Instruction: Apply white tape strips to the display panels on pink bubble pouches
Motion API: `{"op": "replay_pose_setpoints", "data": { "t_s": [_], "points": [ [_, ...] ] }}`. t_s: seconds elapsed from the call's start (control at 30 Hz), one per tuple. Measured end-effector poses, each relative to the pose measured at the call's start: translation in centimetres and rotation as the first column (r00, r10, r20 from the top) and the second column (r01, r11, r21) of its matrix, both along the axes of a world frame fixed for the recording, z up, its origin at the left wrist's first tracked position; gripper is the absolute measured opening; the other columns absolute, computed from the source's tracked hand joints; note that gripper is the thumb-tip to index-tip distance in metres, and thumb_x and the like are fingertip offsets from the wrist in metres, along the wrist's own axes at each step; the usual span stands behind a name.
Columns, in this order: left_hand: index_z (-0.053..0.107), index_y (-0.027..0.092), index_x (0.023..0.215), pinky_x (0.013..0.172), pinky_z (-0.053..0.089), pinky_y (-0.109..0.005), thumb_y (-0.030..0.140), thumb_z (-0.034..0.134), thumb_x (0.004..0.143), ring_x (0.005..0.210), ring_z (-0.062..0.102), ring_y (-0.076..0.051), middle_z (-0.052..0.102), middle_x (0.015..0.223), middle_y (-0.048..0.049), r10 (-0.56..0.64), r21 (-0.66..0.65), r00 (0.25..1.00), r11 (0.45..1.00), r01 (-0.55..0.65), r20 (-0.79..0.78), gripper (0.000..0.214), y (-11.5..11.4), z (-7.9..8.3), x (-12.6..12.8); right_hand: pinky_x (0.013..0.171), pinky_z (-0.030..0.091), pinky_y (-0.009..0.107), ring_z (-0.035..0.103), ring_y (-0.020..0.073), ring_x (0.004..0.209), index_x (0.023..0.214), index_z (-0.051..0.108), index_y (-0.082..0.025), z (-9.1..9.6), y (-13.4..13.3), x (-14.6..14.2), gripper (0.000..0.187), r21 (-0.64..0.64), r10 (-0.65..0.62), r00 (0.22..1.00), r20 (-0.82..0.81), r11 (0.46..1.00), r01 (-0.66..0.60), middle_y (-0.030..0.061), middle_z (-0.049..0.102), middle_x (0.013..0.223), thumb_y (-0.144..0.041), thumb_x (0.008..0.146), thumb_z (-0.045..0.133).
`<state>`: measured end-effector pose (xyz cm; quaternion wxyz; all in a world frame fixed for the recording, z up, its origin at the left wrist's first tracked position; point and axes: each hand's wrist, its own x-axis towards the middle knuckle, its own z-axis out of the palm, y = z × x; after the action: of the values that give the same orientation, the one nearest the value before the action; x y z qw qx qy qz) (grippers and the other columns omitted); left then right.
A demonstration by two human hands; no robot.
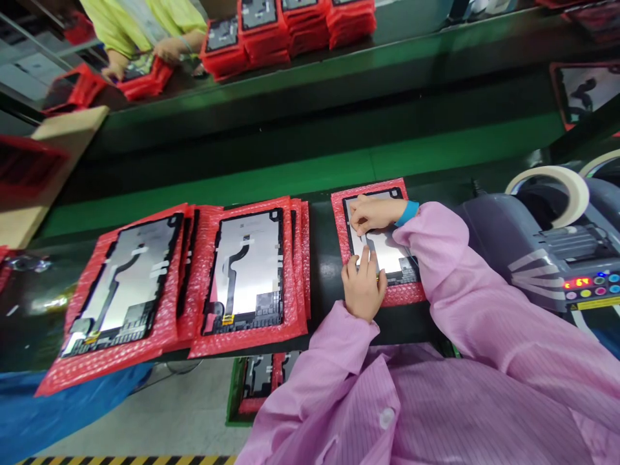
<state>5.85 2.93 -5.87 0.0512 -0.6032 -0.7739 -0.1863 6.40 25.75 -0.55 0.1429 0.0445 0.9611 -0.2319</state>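
A tablet screen assembly (pixel 387 250) with a silver back and black frame lies on red bubble wrap (pixel 400 295) on the dark bench in front of me. My left hand (pixel 363 289) rests on its lower left part, fingers stretched out toward the dark ribbon cable. Just above it, my right hand (pixel 375 213), with a blue band at the wrist, has its fingertips pinched together near the cable's upper end. Whatever is between those fingertips is too small to make out. Both hands partly cover the cable and the silver back.
To the left lie two stacks of similar screen assemblies (pixel 259 261) (pixel 138 258) in red bubble wrap. At right stands a grey tape dispenser (pixel 513 239) with a tape roll (pixel 576 194). Across the green-edged shelf, a co-worker in yellow (pixel 145 26) handles red wrap beside more stacks (pixel 264 45).
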Motion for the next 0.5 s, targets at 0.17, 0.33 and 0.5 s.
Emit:
{"op": "replay_pose_setpoints", "data": {
  "t_s": [0.17, 0.33, 0.5],
  "points": [
    [0.065, 0.014, 0.129, 0.095, 0.047, -0.044, 0.031, 0.051, 0.095, 0.114, 0.056, -0.030, 0.061, 0.140, -0.0087, 0.003, 0.015, 1.000, 1.000, -0.003, -0.017, 0.040, 0.1, 0.0, 0.0, 0.085, 0.030, 0.039, 0.041, 0.0293, 0.107, 0.090, 0.069, -0.012, 0.3, -1.0, 0.6, 0.033, 0.267, -0.180, 0.978, -0.105, 0.942, 0.202, 0.0139, 0.058, 0.112, -0.041, 0.078, 0.079],
    [0.065, 0.012, 0.127, 0.093, 0.048, -0.044, 0.030, 0.051, 0.095, 0.112, 0.056, -0.032, 0.065, 0.132, -0.0114, -0.037, 0.017, 0.998, 0.999, 0.038, -0.045, 0.039, 0.4, -0.2, -0.6, 0.092, 0.035, 0.042, 0.042, 0.0304, 0.112, 0.120, 0.057, -0.006, 0.8, -1.9, 1.5, 0.050, 0.317, -0.457, 0.809, -0.369, 0.757, 0.572, 0.0204, 0.056, 0.125, -0.034, 0.083, 0.076],
    [0.063, 0.007, 0.125, 0.095, 0.047, -0.043, 0.034, 0.046, 0.097, 0.108, 0.058, -0.032, 0.066, 0.125, -0.0179, -0.199, 0.034, 0.979, 0.979, 0.201, -0.040, 0.042, -0.1, -0.3, -2.1, 0.093, 0.042, 0.038, 0.044, 0.0258, 0.114, 0.124, 0.056, -0.014, 4.8, -8.6, 8.1, 0.041, 0.300, -0.496, 0.711, -0.498, 0.671, 0.678, 0.0112, 0.056, 0.128, -0.041, 0.094, 0.062]
  ]
}}
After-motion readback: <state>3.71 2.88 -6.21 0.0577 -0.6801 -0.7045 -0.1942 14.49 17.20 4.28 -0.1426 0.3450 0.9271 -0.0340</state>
